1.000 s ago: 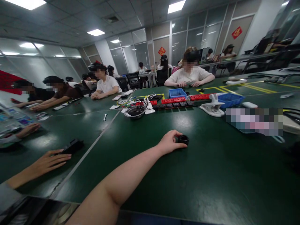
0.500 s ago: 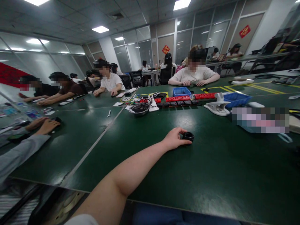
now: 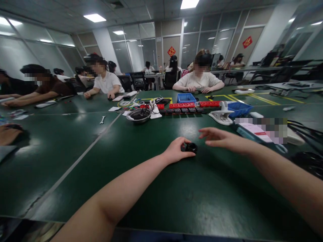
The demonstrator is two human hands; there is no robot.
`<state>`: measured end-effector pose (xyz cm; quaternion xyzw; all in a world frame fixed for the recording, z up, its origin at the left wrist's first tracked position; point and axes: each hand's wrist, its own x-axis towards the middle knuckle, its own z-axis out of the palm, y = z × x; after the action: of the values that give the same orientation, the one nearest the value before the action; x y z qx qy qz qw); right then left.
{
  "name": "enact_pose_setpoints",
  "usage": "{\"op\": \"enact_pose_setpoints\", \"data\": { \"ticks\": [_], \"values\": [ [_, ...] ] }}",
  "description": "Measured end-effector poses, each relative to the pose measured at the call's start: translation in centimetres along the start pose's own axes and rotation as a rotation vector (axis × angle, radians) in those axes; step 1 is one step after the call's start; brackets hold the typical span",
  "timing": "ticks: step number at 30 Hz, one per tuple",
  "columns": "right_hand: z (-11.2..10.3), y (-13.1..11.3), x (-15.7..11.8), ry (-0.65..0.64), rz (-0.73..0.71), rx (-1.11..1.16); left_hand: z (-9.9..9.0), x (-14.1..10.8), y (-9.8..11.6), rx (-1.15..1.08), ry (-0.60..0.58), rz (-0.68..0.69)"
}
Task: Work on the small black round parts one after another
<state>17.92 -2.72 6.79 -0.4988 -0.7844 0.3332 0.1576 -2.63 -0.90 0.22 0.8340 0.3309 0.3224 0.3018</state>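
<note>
A small, glossy black round object with a hollow centre [image 3: 191, 148] is on the green table [image 3: 156, 188]; I cannot make out its exact kind. My left hand [image 3: 178, 150] grips it from the left, thumb on the near side and fingers on the far side. To its right, my right hand [image 3: 218, 138] hovers above the table with fingers stretched and apart, holding nothing. A gap separates its fingertips from the black object.
Farther back stand a metal bowl [image 3: 138, 116], red power strips [image 3: 181, 105], a blue basket [image 3: 186, 98] and a white clip stand [image 3: 222, 114]. A phone [image 3: 259, 131] and black cables [image 3: 306, 132] lie at right. A wrench [image 3: 102, 120] lies left. Several people sit around the table.
My right hand has come into view from the right, reaching toward the black round object. My left hand still holds that object. The whole view has turned somewhat to the right.
</note>
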Motion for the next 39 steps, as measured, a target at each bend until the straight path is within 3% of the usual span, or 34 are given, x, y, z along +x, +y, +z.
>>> {"op": "enact_pose_setpoints", "data": {
  "ticks": [4,9,12,19,22,26,32,39],
  "values": [
    [1.8,1.0,2.5,-0.278,-0.079,0.14,-0.4,0.5,-0.2,0.025,-0.046,0.032],
    [2.3,2.1,4.0,-0.408,-0.162,0.168,-0.4,1.0,-0.3,-0.003,-0.079,-0.036],
    [2.5,2.9,4.1,-0.353,-0.158,0.123,-0.2,1.1,0.0,-0.022,-0.082,-0.078],
    [4.5,3.1,4.2,0.047,-0.187,-0.26,0.5,1.0,0.6,0.032,0.03,-0.191],
    [5.1,2.8,4.1,0.16,-0.197,-0.389,0.6,1.0,0.5,0.07,0.07,-0.2],
    [4.7,2.8,3.9,0.089,-0.252,-0.278,0.2,1.2,0.0,0.026,0.007,-0.18],
    [3.1,3.6,4.2,-0.232,-0.277,0.021,-0.4,1.5,-0.9,-0.113,-0.128,-0.132],
    [2.5,4.0,4.3,-0.264,-0.309,0.043,-0.5,1.5,-0.4,-0.064,-0.148,-0.087]
  ]
}}
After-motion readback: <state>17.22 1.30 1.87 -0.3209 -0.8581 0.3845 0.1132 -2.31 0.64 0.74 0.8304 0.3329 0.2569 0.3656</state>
